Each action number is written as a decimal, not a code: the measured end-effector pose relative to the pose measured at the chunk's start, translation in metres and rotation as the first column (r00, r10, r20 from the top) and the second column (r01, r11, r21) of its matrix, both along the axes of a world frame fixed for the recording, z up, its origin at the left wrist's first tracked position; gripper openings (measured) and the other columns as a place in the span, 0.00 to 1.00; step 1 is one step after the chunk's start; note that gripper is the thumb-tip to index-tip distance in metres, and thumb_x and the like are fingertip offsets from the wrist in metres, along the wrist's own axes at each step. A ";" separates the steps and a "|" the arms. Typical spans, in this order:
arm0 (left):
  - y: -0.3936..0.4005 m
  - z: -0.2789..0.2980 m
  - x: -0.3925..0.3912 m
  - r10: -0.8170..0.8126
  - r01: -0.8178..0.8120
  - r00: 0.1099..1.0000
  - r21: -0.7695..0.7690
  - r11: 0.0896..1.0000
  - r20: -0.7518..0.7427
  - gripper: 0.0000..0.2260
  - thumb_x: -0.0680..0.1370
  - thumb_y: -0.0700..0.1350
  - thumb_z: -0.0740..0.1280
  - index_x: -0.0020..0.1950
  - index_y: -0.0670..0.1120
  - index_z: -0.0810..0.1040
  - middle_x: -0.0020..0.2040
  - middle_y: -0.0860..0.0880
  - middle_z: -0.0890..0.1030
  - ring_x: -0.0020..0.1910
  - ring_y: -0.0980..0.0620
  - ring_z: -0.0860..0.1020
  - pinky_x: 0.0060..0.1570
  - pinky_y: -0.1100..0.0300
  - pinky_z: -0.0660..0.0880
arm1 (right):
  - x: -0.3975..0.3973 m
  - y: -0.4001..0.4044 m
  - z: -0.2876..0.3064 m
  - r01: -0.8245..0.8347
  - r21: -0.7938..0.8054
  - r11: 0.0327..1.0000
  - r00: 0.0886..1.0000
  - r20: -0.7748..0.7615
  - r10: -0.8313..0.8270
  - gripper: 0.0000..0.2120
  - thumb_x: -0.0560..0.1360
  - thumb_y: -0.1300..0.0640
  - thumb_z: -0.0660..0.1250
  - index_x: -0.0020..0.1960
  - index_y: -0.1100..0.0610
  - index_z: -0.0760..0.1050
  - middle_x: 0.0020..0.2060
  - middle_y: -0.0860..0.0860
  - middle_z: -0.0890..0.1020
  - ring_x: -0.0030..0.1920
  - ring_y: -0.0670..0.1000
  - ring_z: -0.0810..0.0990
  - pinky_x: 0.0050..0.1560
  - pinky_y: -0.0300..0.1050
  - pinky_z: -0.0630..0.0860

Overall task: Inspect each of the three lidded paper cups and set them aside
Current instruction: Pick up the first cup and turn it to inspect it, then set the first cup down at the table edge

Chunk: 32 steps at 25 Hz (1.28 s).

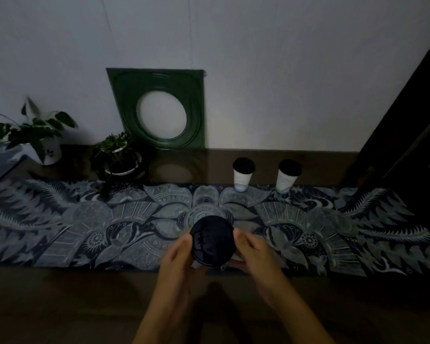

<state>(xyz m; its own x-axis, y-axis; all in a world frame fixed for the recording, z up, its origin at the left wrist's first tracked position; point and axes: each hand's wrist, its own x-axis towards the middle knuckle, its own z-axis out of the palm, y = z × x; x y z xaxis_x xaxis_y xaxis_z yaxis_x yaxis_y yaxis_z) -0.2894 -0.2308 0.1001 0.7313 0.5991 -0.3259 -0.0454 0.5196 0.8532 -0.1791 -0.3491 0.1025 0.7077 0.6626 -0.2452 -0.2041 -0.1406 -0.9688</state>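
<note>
Both hands [212,254] hold cup [212,240] near cloth's [60,232] front edge.

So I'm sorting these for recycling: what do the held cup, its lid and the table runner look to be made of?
The held cup is almost hidden by the hands; the pale sliver showing suggests matte paper, like the two cups at the back. Its lid looks like black moulded plastic, with raised ridges and a faint sheen. The table runner seems to be printed woven cloth, matte and lying flat.
</note>
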 end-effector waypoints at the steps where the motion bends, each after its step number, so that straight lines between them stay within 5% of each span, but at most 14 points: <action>1: -0.001 -0.013 -0.002 0.031 -0.031 0.998 -0.012 0.999 -0.053 0.16 0.80 0.49 0.63 0.61 0.42 0.81 0.57 0.40 0.85 0.53 0.43 0.85 0.45 0.51 0.84 | -0.002 0.001 -0.015 0.020 -0.026 0.999 0.997 -0.070 -0.022 0.12 0.78 0.43 0.61 0.53 0.44 0.80 0.53 0.46 0.84 0.55 0.48 0.83 0.61 0.56 0.78; 5: 0.001 -0.063 -0.015 0.081 -0.108 0.968 -0.101 0.989 -0.238 0.12 0.79 0.51 0.68 0.56 0.44 0.80 0.58 0.38 0.84 0.53 0.37 0.84 0.58 0.36 0.77 | -0.013 0.001 -0.070 0.015 -0.134 0.991 0.949 -0.309 -0.056 0.16 0.77 0.42 0.64 0.60 0.48 0.78 0.57 0.53 0.84 0.56 0.56 0.84 0.60 0.61 0.78; 10: 0.000 -0.095 -0.023 0.076 -0.122 0.932 -0.108 0.987 -0.355 0.08 0.80 0.50 0.67 0.48 0.46 0.80 0.50 0.41 0.84 0.50 0.41 0.83 0.43 0.49 0.80 | -0.027 0.003 -0.103 -0.001 -0.203 0.979 0.911 -0.405 -0.084 0.14 0.80 0.44 0.61 0.60 0.50 0.76 0.58 0.54 0.82 0.58 0.56 0.81 0.60 0.60 0.77; 15: -0.001 -0.114 -0.026 0.067 -0.118 0.920 -0.109 0.987 -0.387 0.08 0.81 0.48 0.66 0.47 0.46 0.80 0.50 0.44 0.83 0.52 0.44 0.81 0.51 0.42 0.80 | -0.032 0.004 -0.122 -0.006 -0.250 0.968 0.900 -0.423 -0.104 0.14 0.80 0.45 0.60 0.60 0.51 0.76 0.59 0.54 0.81 0.57 0.56 0.81 0.58 0.59 0.78; 22: -0.004 -0.120 -0.025 0.083 -0.107 0.912 -0.037 0.994 -0.401 0.09 0.81 0.48 0.66 0.48 0.42 0.79 0.44 0.46 0.83 0.45 0.49 0.81 0.38 0.55 0.80 | -0.030 -0.001 -0.132 -0.004 -0.263 0.965 0.903 -0.416 -0.110 0.11 0.81 0.47 0.59 0.59 0.49 0.75 0.59 0.52 0.81 0.57 0.54 0.81 0.59 0.60 0.76; 26: 0.001 -0.127 -0.029 0.080 -0.074 0.906 0.032 0.997 -0.416 0.10 0.80 0.49 0.67 0.50 0.43 0.80 0.48 0.43 0.84 0.47 0.47 0.83 0.47 0.49 0.80 | -0.027 -0.001 -0.127 -0.009 -0.309 0.951 0.972 -0.227 -0.065 0.13 0.81 0.46 0.58 0.62 0.48 0.75 0.60 0.49 0.80 0.63 0.53 0.78 0.55 0.49 0.76; 28: 0.007 -0.124 -0.029 0.149 -0.074 0.904 0.196 0.978 -0.401 0.06 0.79 0.49 0.68 0.51 0.48 0.81 0.52 0.42 0.84 0.53 0.43 0.82 0.52 0.50 0.80 | -0.020 -0.003 -0.124 0.034 -0.348 0.937 0.999 -0.019 -0.043 0.20 0.80 0.45 0.58 0.70 0.50 0.69 0.68 0.52 0.75 0.69 0.53 0.72 0.63 0.49 0.72; 30: 0.017 -0.111 -0.026 0.206 0.022 0.889 0.488 0.873 -0.408 0.08 0.77 0.54 0.69 0.55 0.55 0.78 0.60 0.46 0.80 0.62 0.46 0.78 0.59 0.53 0.76 | -0.007 -0.004 -0.112 0.094 -0.401 0.911 0.966 0.260 0.015 0.27 0.79 0.42 0.59 0.76 0.49 0.61 0.76 0.52 0.64 0.76 0.54 0.62 0.72 0.56 0.65; 32: 0.027 -0.091 -0.019 0.268 0.167 0.866 0.750 0.640 -0.422 0.20 0.76 0.58 0.68 0.66 0.54 0.74 0.72 0.47 0.69 0.72 0.49 0.68 0.67 0.49 0.70 | 0.011 -0.003 -0.091 0.151 -0.459 0.876 0.856 0.503 0.116 0.32 0.78 0.39 0.59 0.78 0.46 0.53 0.80 0.49 0.53 0.79 0.53 0.49 0.76 0.62 0.53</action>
